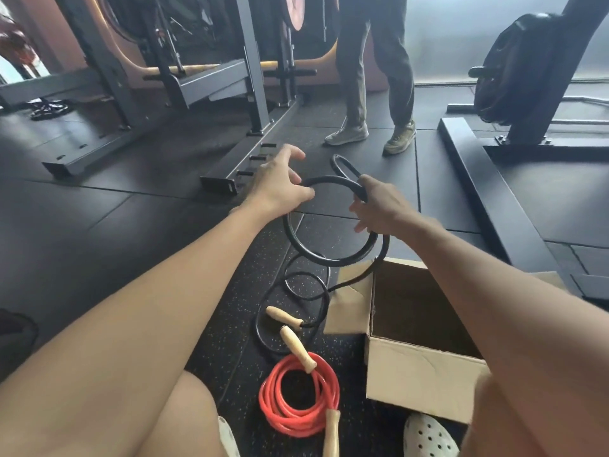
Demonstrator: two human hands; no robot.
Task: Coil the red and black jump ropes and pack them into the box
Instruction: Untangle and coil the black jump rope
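Right grip (379,209) on black rope (296,239), speckled gym floor (99,209)

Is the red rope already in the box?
No, the red rope lies coiled on the floor beside the box.

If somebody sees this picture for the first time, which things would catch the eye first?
In the middle, the right hand grips a big loop of the black rope, and the left hand reaches to it with spread fingers. Below, the bright red rope lies coiled on the dark floor, beside an open box at the right.
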